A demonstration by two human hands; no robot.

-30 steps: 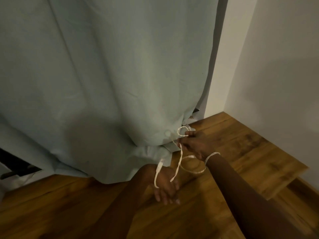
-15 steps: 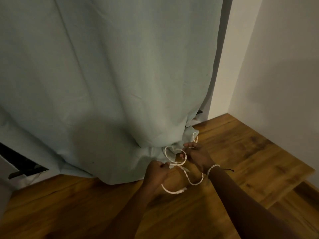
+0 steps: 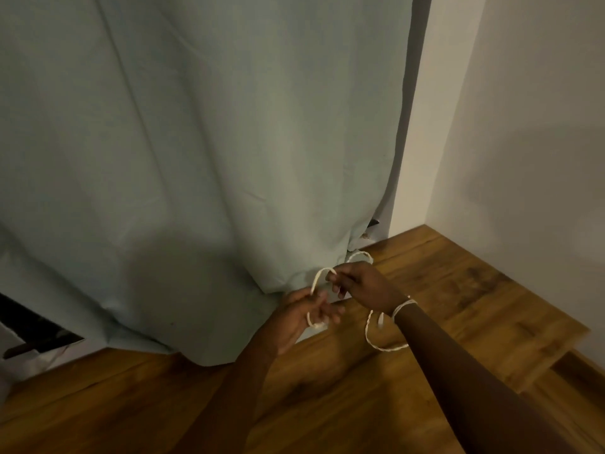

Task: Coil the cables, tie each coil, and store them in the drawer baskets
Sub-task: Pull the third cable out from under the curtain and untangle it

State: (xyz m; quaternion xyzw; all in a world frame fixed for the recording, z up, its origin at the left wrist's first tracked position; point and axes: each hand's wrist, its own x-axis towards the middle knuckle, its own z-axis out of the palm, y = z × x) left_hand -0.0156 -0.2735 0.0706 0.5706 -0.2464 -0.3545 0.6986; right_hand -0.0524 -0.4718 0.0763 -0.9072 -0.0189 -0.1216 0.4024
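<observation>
A thin white braided cable [image 3: 369, 332] runs between both hands in front of the curtain's lower edge. My left hand [image 3: 302, 314] grips one stretch of it, with a small loop showing under its curled fingers. My right hand [image 3: 363, 283] pinches the cable higher up, where an arch of it spans to the left hand. Another loop rises behind the right hand, and a slack loop hangs under the right wrist, near a white band on that wrist. No drawer or basket is in view.
A pale blue-grey curtain [image 3: 196, 158] hangs to the wooden floor [image 3: 458, 290] and fills most of the view. White walls [image 3: 523, 126] meet in a corner at the right. A dark gap [image 3: 29, 332] shows under the curtain at the far left.
My left hand rose from the floor to meet the right hand and took hold of the cable. The long hanging stretch has been gathered into loops between the hands.
</observation>
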